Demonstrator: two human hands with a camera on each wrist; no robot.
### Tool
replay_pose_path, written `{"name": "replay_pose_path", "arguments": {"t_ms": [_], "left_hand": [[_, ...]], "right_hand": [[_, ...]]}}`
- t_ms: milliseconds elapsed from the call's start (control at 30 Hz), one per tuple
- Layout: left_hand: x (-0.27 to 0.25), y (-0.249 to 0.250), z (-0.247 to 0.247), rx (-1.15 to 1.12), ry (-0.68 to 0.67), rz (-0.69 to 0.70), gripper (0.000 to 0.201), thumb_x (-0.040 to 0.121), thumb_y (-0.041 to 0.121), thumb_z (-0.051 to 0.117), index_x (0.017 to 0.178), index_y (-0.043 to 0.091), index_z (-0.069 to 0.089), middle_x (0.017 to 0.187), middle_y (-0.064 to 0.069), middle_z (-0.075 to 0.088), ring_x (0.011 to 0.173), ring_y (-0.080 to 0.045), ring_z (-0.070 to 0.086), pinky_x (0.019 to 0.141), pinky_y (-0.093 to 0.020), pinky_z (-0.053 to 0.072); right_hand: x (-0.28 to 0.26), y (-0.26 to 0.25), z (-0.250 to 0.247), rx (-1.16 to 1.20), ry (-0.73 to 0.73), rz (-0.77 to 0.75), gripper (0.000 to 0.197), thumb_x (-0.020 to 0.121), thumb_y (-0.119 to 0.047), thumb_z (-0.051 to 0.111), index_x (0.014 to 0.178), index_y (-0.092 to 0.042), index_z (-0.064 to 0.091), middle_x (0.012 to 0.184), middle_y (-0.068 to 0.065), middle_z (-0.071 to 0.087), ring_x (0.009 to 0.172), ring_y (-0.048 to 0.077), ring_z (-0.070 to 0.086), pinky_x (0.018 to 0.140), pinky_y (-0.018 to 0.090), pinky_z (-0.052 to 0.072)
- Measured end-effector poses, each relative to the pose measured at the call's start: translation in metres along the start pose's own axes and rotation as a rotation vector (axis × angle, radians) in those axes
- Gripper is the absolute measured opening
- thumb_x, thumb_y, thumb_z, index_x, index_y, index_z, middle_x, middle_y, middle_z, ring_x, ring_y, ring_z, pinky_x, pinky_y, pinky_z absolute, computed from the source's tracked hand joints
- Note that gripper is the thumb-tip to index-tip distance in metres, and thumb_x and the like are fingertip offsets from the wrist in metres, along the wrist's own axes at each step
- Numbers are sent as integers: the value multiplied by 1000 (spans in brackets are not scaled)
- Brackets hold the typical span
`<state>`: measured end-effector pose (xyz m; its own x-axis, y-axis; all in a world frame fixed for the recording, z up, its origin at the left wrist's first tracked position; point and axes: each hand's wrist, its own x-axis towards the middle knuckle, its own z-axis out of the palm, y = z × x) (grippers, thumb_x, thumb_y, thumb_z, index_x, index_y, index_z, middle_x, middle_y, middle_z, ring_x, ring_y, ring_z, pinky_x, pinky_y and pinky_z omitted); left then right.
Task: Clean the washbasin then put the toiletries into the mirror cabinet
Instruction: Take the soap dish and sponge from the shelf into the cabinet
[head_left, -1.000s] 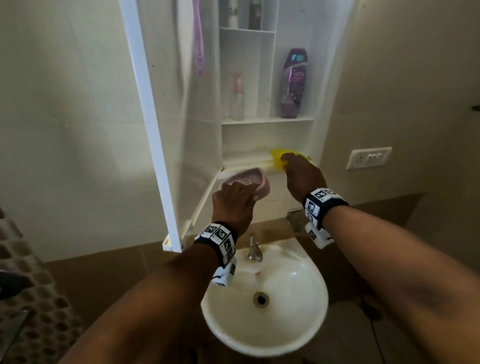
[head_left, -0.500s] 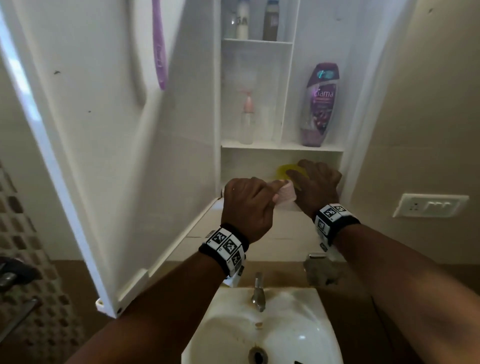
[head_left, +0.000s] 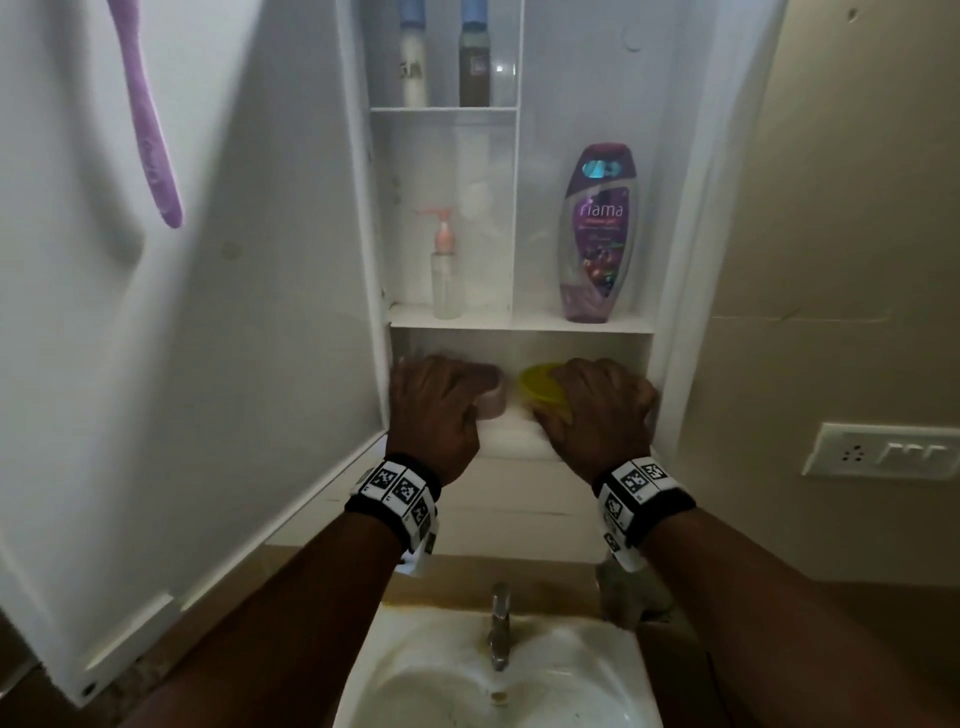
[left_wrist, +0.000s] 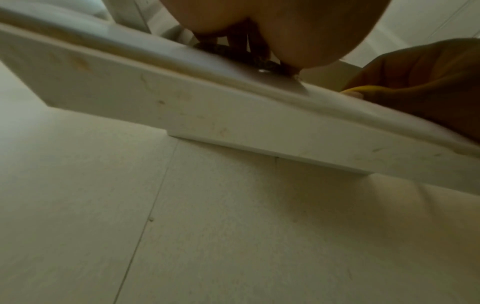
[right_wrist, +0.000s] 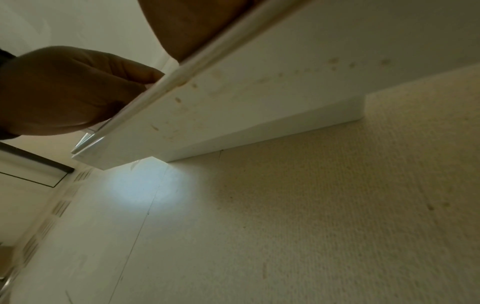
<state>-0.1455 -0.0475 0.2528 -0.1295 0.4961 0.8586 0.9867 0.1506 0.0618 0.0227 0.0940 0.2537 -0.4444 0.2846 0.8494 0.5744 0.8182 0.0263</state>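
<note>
Both hands reach into the lowest shelf of the open mirror cabinet (head_left: 519, 323). My left hand (head_left: 441, 395) grips a pink soap dish (head_left: 492, 400) at the shelf's left side. To its right, my right hand (head_left: 597, 405) curls over a yellow soap dish (head_left: 537, 389). The fingertips of both hands are hidden behind the hands. In the left wrist view the cabinet's underside (left_wrist: 233, 115) fills the frame, with the right hand (left_wrist: 415, 82) on the yellow dish (left_wrist: 355, 90). The right wrist view shows the left hand (right_wrist: 64, 92) at the shelf edge. The white washbasin (head_left: 431, 686) lies below.
A purple shower gel bottle (head_left: 597, 234) and a pink-topped pump bottle (head_left: 444, 265) stand on the middle shelf, two bottles (head_left: 413, 52) above. The open door (head_left: 208, 312) swings out left with a purple toothbrush (head_left: 150, 119). A tap (head_left: 498, 623) and wall socket (head_left: 883, 449) are nearby.
Both hands moved up and deeper into the bottom shelf with the pink and yellow dishes. The head came closer to the cabinet.
</note>
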Motion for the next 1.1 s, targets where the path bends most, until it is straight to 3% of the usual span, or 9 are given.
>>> {"name": "replay_pose_path", "arguments": {"t_ms": [167,333,467,567,800,933,1033,1100], "left_hand": [[-8,12,-5,-55,-26,-80,45,93,12,56,136,25,56,138,-1,54,140,-35,37,123,-42,7],[-31,29,-25,-62,-70,-48,53,94,38,61,142,18,52,142,-7,52,146,-35,33,120,-57,21],[-48,43,-58,-95,-40,24,55,88,36,69,137,15,56,139,-6,55,145,-36,35,116,-59,27],[-56,53,-92,-104,25,65,57,84,36,72,136,16,57,138,-5,55,145,-34,35,122,-47,20],[-85,70,-184,-160,106,115,63,82,37,75,139,18,56,141,-7,55,148,-35,31,119,-56,24],[-107,68,-241,-192,189,148,61,83,36,75,138,16,56,144,-12,53,147,-38,33,117,-60,26],[-118,56,-278,-166,274,117,64,82,34,75,138,16,51,152,-20,42,149,-44,26,118,-63,23],[-122,44,-301,-123,327,14,68,79,34,73,141,17,50,159,-26,28,151,-46,17,122,-62,17]], "right_hand": [[-1,2,0,50,24,-12,45,87,-59,60,116,-25,63,116,-3,61,113,26,49,93,46,30],[2,2,-6,94,-91,27,50,89,-62,51,123,-25,56,130,3,52,122,32,45,101,53,30],[-8,-15,-30,109,-98,78,46,89,-52,59,127,-26,53,145,4,40,132,32,34,102,48,23],[-19,-50,-56,104,-53,61,46,90,-52,55,127,-26,54,143,4,41,130,32,37,100,48,25],[-28,-156,-131,166,115,-31,53,78,-47,61,125,-27,47,137,2,46,128,27,39,94,47,28],[-31,-212,-169,137,176,-43,52,73,-46,65,121,-27,55,135,2,51,126,26,43,92,46,30],[-35,-245,-192,125,163,-20,54,74,-44,63,123,-24,58,136,0,51,126,25,44,91,45,32],[-37,-268,-204,132,116,19,58,74,-45,63,127,-25,53,138,-1,48,128,24,41,92,45,32]]}}
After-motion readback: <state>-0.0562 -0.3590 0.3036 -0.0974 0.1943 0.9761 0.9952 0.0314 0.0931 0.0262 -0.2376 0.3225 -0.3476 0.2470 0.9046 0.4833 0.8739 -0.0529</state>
